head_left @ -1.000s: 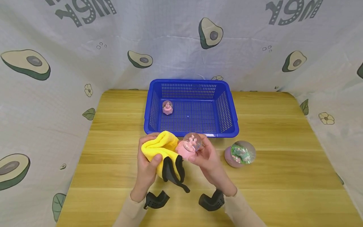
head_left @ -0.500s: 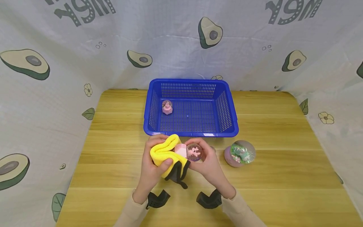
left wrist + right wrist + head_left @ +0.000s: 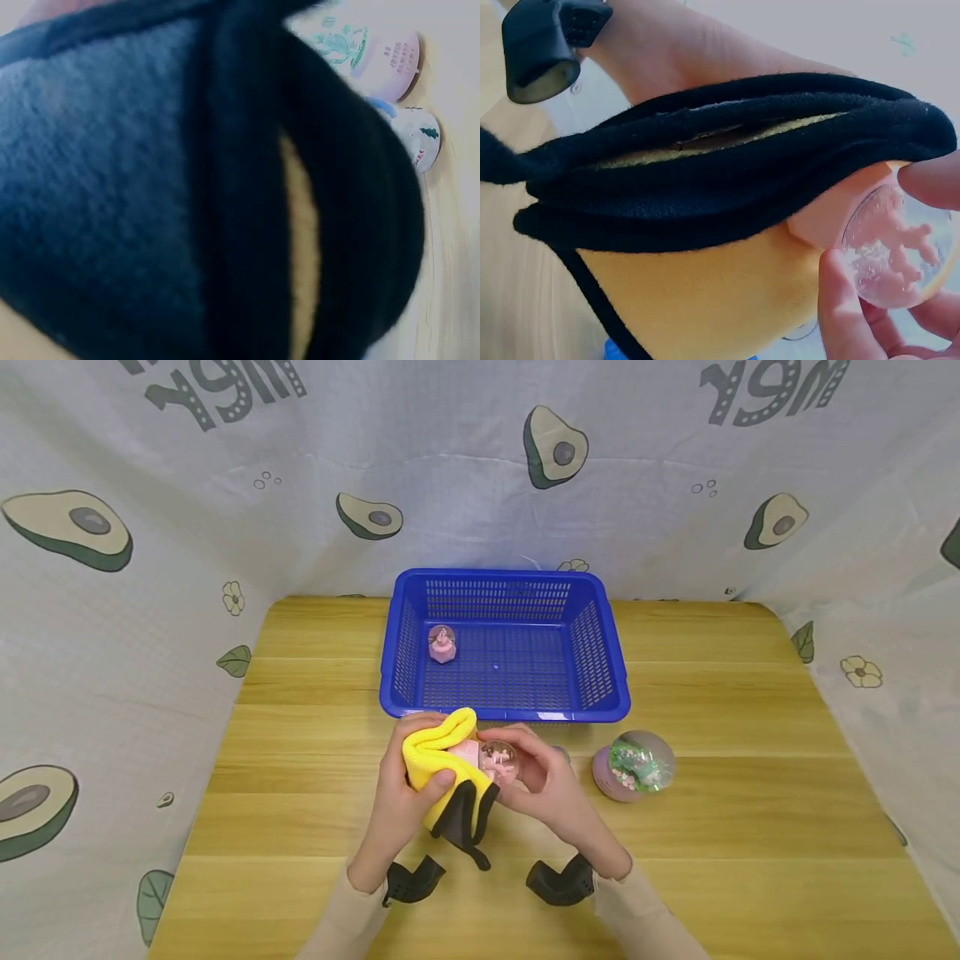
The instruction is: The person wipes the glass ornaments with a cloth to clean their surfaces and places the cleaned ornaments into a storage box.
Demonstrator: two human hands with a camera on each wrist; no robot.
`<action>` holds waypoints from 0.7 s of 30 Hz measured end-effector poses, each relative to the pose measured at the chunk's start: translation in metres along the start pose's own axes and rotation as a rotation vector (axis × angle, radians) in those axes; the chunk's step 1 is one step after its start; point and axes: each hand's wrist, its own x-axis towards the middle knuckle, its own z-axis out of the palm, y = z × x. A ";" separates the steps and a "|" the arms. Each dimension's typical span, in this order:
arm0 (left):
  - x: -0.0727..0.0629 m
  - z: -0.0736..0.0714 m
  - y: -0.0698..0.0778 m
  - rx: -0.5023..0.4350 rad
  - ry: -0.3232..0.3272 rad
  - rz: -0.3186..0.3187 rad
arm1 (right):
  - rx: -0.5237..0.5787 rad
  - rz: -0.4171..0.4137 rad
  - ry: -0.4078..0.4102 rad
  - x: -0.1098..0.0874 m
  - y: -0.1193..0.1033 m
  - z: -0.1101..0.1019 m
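Observation:
My left hand grips a folded yellow towel with dark trim in front of the basket. The towel wraps the pink base of a small snow globe, whose clear dome points right. My right hand holds that dome between thumb and fingers. In the right wrist view the snow globe lies tilted on its side, with a pink figure inside. Part of its base is hidden by the towel. The dark side of the towel fills most of the left wrist view.
A blue basket stands behind the hands, with a small pink snow globe at its left. A larger snow globe with a lilac base stands to the right. A smaller white-based item is beside it, mostly hidden in the head view.
The snow globe turned from tilted upward to lying sideways, and its base went into the towel's fold. The hands came closer together; lately the globe shifted slightly left.

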 end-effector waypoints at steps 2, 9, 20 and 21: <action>0.001 -0.002 0.001 -0.006 -0.021 -0.005 | 0.002 -0.001 0.006 0.000 0.000 -0.001; 0.007 -0.002 0.005 0.094 -0.139 0.148 | 0.115 0.084 0.060 0.000 0.005 -0.001; 0.011 -0.002 0.005 0.374 -0.250 0.431 | 0.391 0.403 0.044 0.006 0.006 0.000; 0.011 -0.003 0.005 0.370 -0.248 0.406 | 0.386 0.405 0.052 0.007 0.005 0.001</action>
